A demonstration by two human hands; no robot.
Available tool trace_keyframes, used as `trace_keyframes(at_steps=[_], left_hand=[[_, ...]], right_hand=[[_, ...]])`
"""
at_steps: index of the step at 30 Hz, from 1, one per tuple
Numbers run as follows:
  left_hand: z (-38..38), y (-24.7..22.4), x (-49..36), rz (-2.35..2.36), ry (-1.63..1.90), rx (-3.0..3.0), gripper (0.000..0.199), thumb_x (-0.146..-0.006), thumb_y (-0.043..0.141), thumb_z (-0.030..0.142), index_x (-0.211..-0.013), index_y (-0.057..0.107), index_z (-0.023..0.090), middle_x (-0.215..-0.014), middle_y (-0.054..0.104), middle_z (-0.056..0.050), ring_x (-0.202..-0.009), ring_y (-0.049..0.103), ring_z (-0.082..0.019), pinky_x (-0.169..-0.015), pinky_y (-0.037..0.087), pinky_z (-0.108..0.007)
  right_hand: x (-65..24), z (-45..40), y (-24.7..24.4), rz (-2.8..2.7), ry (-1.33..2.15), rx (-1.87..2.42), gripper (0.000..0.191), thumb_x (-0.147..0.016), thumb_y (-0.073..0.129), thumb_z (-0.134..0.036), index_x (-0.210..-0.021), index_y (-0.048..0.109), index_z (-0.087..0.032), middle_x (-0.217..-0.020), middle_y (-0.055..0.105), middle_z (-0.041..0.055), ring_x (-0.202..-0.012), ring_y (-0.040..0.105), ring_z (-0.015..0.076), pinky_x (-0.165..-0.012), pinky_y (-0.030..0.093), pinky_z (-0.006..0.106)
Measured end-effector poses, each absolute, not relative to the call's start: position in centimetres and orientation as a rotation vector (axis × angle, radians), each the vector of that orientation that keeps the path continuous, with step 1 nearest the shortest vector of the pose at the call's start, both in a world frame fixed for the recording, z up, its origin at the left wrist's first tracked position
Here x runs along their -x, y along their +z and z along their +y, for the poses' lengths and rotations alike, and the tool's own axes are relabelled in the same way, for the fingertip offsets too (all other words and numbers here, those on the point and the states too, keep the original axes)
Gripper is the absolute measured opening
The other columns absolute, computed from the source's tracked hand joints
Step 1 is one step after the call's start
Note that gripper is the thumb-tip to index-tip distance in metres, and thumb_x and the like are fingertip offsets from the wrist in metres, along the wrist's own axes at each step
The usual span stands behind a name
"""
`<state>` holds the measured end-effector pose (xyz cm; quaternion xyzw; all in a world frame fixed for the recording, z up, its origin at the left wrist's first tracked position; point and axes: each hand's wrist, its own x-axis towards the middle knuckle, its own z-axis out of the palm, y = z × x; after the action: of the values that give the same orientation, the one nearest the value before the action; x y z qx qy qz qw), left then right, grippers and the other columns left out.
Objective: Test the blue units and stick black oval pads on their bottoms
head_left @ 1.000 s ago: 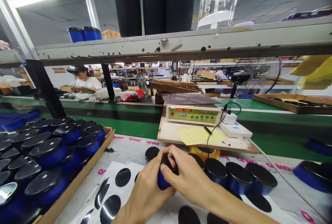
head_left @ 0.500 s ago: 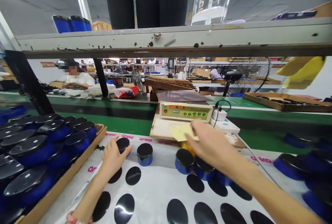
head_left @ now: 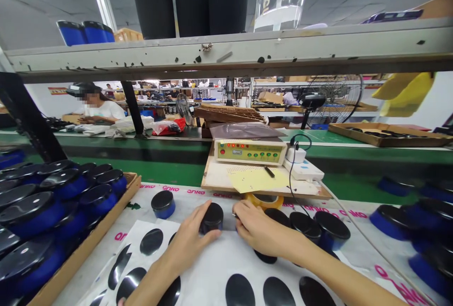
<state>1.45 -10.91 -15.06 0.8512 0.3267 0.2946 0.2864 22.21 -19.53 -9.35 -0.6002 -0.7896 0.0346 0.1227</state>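
Note:
My left hand (head_left: 193,235) is curled around a short round cap (head_left: 213,216) with a glossy black top, thumb and fingers at its sides. Close to its right side, my right hand (head_left: 253,225) is closed, with a small shiny bit at its fingertips that I cannot make out. A similar blue-sided cap (head_left: 163,204) stands to the left. Several more caps (head_left: 305,225) stand beyond and right of my right forearm. Under both hands lies a white sheet (head_left: 208,268) bearing black discs (head_left: 239,290).
At left a cardboard box (head_left: 116,204) holds many blue-and-black caps. Ahead are a control box (head_left: 250,152) with lit indicators, a yellow sheet (head_left: 253,181) with a dark pen-like object (head_left: 269,172), and a tape roll (head_left: 264,201). A cable (head_left: 375,235) crosses at right; a shelf (head_left: 226,51) spans overhead.
My left hand has moved right from the left cap to the neighbouring one. My right hand has drawn back from the yellow sheet toward that cap, uncovering the pen-like object.

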Motion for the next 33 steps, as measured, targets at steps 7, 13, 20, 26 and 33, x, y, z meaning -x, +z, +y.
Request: trace_keyframes(at_steps=[7, 13, 20, 26, 33], left_hand=[[-11.2, -15.5, -2.1, 0.849, 0.752, -2.245, 0.06, -0.085, 0.057, 0.036, -0.139, 0.033, 0.024, -0.14, 0.044, -0.007, -0.13, 0.04, -0.022, -0.11, 0.032, -0.042], [-11.6, -15.4, -1.8, 0.793, 0.651, -2.276, 0.072, -0.084, 0.06, 0.037, -0.144, 0.024, 0.023, -0.146, 0.035, -0.009, -0.134, 0.033, -0.024, -0.111, 0.029, -0.043], [-14.1, -13.7, -2.3, 0.668, 0.96, -2.514, 0.084, -0.08, 0.065, 0.036, -0.144, 0.01, 0.034, -0.153, 0.015, -0.01, -0.139, 0.018, -0.031, -0.109, 0.027, -0.053], [-13.0, -13.6, -0.9, 0.927, 1.218, -2.486, 0.058, -0.08, 0.059, 0.029, -0.13, 0.029, 0.025, -0.126, 0.05, -0.01, -0.114, 0.053, -0.023, -0.094, 0.046, -0.04], [-7.9, -14.6, 1.5, 1.358, 1.261, -2.499, 0.025, -0.066, 0.069, 0.026, -0.079, 0.048, 0.02, -0.099, 0.059, -0.01, -0.117, 0.044, -0.038, -0.099, 0.029, -0.06]], right_hand=[[-20.4, -19.1, -11.3, -2.114, 0.1, 1.826, 0.015, -0.08, 0.039, -0.006, -0.076, 0.038, -0.02, -0.08, 0.052, 0.0043, -0.086, 0.048, 0.0235, -0.072, 0.04, 0.037], [-21.8, -19.1, -10.6, -2.106, 0.156, 1.7, 0.01, -0.084, 0.047, -0.012, -0.084, 0.041, -0.02, -0.09, 0.051, 0.0052, -0.081, 0.05, 0.0202, -0.069, 0.043, 0.033], [-19.5, -20.3, -5.9, -1.832, 0.205, 1.561, 0.014, -0.091, 0.047, -0.03, -0.093, 0.036, -0.022, -0.087, 0.044, 0.0013, -0.073, 0.046, 0.0154, -0.066, 0.042, 0.029], [-17.8, -20.3, -4.4, -1.861, 0.441, 1.36, 0.021, -0.089, 0.049, -0.039, -0.091, 0.039, -0.021, -0.086, 0.042, -0.0002, -0.075, 0.046, 0.0148, -0.069, 0.042, 0.029], [-25.2, -21.9, -2.1, -1.558, 0.152, 1.601, 0.028, -0.092, 0.04, -0.049, -0.087, 0.046, -0.022, -0.066, 0.035, -0.005, -0.056, 0.043, 0.0123, -0.052, 0.036, 0.025]])
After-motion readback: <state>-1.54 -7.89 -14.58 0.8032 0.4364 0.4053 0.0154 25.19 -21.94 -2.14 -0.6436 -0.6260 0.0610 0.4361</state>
